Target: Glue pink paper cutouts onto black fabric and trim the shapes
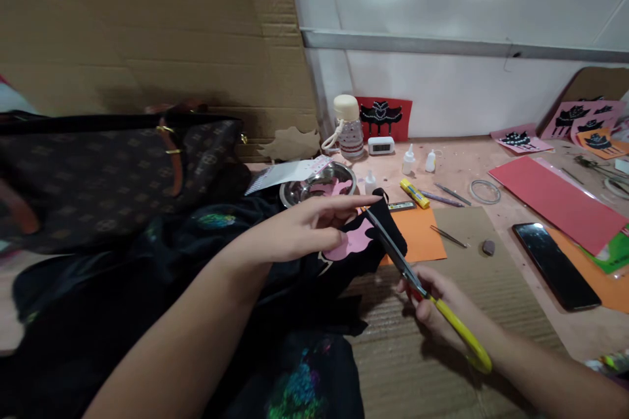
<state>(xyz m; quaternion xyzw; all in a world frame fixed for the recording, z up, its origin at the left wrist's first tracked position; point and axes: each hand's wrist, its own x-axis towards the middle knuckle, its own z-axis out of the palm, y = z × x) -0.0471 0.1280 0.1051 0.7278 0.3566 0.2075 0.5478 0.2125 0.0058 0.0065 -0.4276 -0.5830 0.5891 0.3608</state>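
My left hand (299, 226) reaches in over a piece of black cloth (396, 236) and grips it, index finger stretched along its top edge and thumb on its face. On the cloth lies a pink cutout (351, 243) with a wavy outline, partly covered by my thumb. My right hand (439, 308) is closed around scissors with yellow handles (464, 334). Their metal blades (390, 242) point up and left across the cloth, just right of the pink cutout. Part of the handle is hidden by my fingers.
Behind my left hand stands a metal bowl (354, 177) with pink pieces. Orange paper (427, 242), tweezers (449, 236), a stone (488, 247) and a phone (555, 265) lie to the right. Small white bottles (408, 160) stand farther back. A brown handbag (98, 177) and dark clothing fill the left.
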